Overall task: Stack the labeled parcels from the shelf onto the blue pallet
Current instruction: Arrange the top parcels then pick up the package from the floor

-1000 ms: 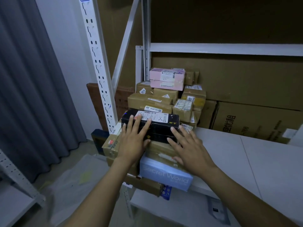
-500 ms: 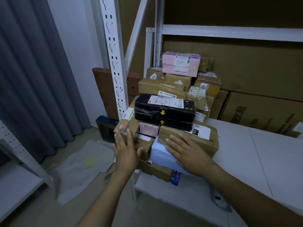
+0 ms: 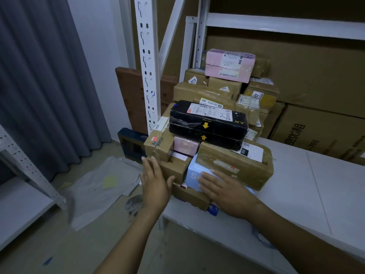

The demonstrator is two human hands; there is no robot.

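Bracketing the near corner of the pile on the shelf (image 3: 296,190), both hands lie flat with fingers straight, so neither grip has closed on anything. The left hand (image 3: 156,182) presses its palm against the left side of a small brown box (image 3: 173,167), with the thumb spread across the near face. The right hand (image 3: 227,192) rests on top of the blue box (image 3: 194,175) just beside it. That pairing looks like a squeeze from two sides, probably to steady or lift the low boxes as a group rather than singly. The trouble is what rides above. A long black parcel (image 3: 207,123) lies across a pink box (image 3: 186,147) and a taped brown parcel (image 3: 235,165), which itself seems to sit partly on the blue box. Pulling the bottom layer out would likely tip that load toward the near edge, so the top looks safer to take first. More labelled parcels are stacked farther back, topped by a pink carton (image 3: 229,65). Every parcel is on the shelf, and I cannot pick out the blue pallet for certain
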